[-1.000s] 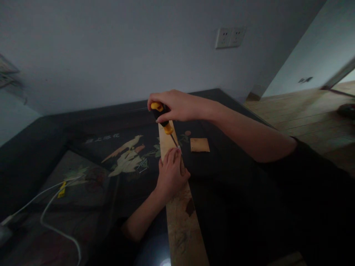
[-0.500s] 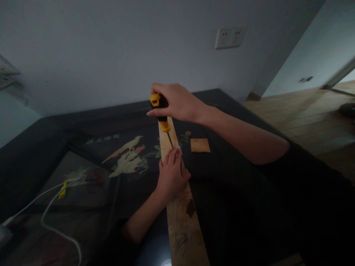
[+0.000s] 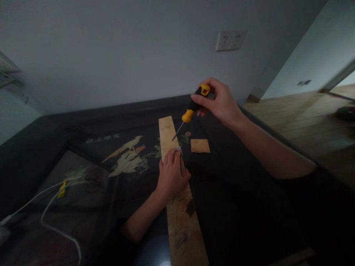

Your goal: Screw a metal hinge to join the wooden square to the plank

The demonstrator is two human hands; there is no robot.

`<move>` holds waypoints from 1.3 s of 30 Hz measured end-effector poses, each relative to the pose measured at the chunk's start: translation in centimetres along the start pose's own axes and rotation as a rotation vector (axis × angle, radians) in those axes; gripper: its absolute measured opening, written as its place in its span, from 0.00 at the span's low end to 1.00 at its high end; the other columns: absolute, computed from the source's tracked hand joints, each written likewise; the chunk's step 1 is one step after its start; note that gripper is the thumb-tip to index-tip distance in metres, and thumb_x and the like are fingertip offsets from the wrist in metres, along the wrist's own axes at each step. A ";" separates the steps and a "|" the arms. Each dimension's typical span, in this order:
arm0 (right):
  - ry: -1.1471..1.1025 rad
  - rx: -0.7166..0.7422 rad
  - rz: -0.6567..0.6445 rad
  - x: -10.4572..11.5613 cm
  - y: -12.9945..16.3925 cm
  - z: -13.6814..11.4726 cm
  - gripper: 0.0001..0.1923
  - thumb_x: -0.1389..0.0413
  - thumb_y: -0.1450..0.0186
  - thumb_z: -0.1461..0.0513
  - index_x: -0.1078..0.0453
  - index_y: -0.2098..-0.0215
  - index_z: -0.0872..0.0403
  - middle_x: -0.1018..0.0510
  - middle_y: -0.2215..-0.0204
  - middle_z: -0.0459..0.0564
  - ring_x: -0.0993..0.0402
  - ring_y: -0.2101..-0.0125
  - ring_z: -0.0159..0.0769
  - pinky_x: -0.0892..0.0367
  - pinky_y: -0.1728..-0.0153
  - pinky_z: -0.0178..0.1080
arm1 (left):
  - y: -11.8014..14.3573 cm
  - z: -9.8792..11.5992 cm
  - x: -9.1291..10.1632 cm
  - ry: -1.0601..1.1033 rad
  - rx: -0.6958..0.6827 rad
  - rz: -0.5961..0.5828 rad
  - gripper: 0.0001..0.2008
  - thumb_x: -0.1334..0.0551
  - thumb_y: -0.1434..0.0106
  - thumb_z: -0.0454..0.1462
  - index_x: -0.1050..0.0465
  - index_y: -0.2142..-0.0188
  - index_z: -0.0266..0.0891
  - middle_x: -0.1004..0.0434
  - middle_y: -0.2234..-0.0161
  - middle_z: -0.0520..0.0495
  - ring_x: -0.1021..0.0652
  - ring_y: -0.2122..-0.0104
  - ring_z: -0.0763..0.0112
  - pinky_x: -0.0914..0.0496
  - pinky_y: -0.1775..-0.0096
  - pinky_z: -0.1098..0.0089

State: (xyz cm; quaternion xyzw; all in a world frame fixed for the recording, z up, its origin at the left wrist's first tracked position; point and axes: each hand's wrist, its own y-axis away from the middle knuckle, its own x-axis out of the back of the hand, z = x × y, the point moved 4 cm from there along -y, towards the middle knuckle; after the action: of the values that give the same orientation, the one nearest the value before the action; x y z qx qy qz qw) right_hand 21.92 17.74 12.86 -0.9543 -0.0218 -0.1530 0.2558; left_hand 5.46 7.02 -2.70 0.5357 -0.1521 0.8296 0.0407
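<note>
Dark glossy table (image 3: 235, 184) with an inlaid bird-and-flower picture. Lying on it: a long wooden plank (image 3: 180, 207) running toward the wall, a small square wood piece (image 3: 200, 146) just right of it, loose nails (image 3: 142, 166), and white cables (image 3: 52, 207) at left.

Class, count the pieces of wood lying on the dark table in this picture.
2: a long plank under the left hand, and a small square piece just right of it.
</note>
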 end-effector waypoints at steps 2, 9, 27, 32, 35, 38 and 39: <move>-0.130 -0.066 0.101 1.7 1.3 1.7 0.16 0.35 0.46 0.54 0.35 0.66 0.50 0.28 0.72 0.42 0.29 0.79 0.29 0.32 0.80 0.34 | 0.0 0.0 0.0 -0.010 -0.001 0.003 0.34 0.41 0.44 0.38 0.45 0.38 0.33 0.41 0.39 0.35 0.39 0.39 0.52 0.41 0.41 0.52; -0.463 -0.357 0.355 6.1 8.6 5.7 0.09 0.38 0.46 0.62 0.30 0.66 0.50 0.26 0.73 0.41 0.27 0.80 0.27 0.27 0.79 0.29 | 0.1 0.1 0.4 -0.057 -0.011 -0.023 0.33 0.41 0.40 0.41 0.46 0.37 0.34 0.41 0.38 0.34 0.39 0.38 0.50 0.42 0.41 0.48; -0.775 -1.014 0.485 4.2 18.1 12.2 0.03 0.40 0.39 0.61 0.25 0.68 0.52 0.19 0.72 0.49 0.22 0.78 0.33 0.24 0.79 0.29 | 3.3 -11.8 6.8 -0.044 0.081 0.058 0.09 0.42 0.37 0.39 0.26 0.60 0.40 0.21 0.62 0.46 0.22 0.61 0.63 0.29 0.56 0.62; -0.727 -1.016 0.553 4.1 18.1 12.3 0.05 0.42 0.38 0.64 0.25 0.71 0.53 0.19 0.72 0.46 0.22 0.77 0.30 0.24 0.77 0.27 | 4.1 -13.2 6.1 -0.160 0.081 0.112 0.10 0.40 0.38 0.41 0.26 0.59 0.42 0.21 0.59 0.44 0.23 0.57 0.58 0.31 0.55 0.58; -0.736 -1.017 0.534 4.1 18.0 12.3 0.05 0.43 0.38 0.64 0.24 0.70 0.53 0.19 0.71 0.47 0.21 0.75 0.31 0.24 0.75 0.27 | 4.2 -13.3 5.8 -0.199 0.094 0.106 0.10 0.40 0.37 0.42 0.25 0.60 0.42 0.21 0.59 0.44 0.23 0.57 0.58 0.32 0.56 0.60; -0.741 -1.016 0.496 4.0 18.2 12.4 0.05 0.43 0.38 0.63 0.23 0.69 0.52 0.19 0.70 0.48 0.21 0.73 0.32 0.23 0.72 0.28 | 4.3 -13.3 5.7 -0.222 0.119 0.115 0.10 0.39 0.38 0.43 0.25 0.60 0.43 0.22 0.60 0.45 0.24 0.57 0.58 0.33 0.56 0.60; -0.744 -1.015 0.486 3.9 18.3 12.5 0.05 0.42 0.39 0.63 0.23 0.68 0.52 0.19 0.69 0.48 0.21 0.72 0.32 0.23 0.71 0.28 | 4.4 -13.3 5.7 -0.228 0.124 0.116 0.10 0.39 0.38 0.43 0.25 0.60 0.43 0.22 0.60 0.45 0.25 0.57 0.58 0.34 0.56 0.60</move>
State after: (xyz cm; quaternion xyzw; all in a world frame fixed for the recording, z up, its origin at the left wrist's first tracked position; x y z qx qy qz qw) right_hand 31.32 7.92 -5.01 -0.9231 0.1816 0.2564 -0.2219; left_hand -9.62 6.24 -3.54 0.6183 -0.1348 0.7721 -0.0579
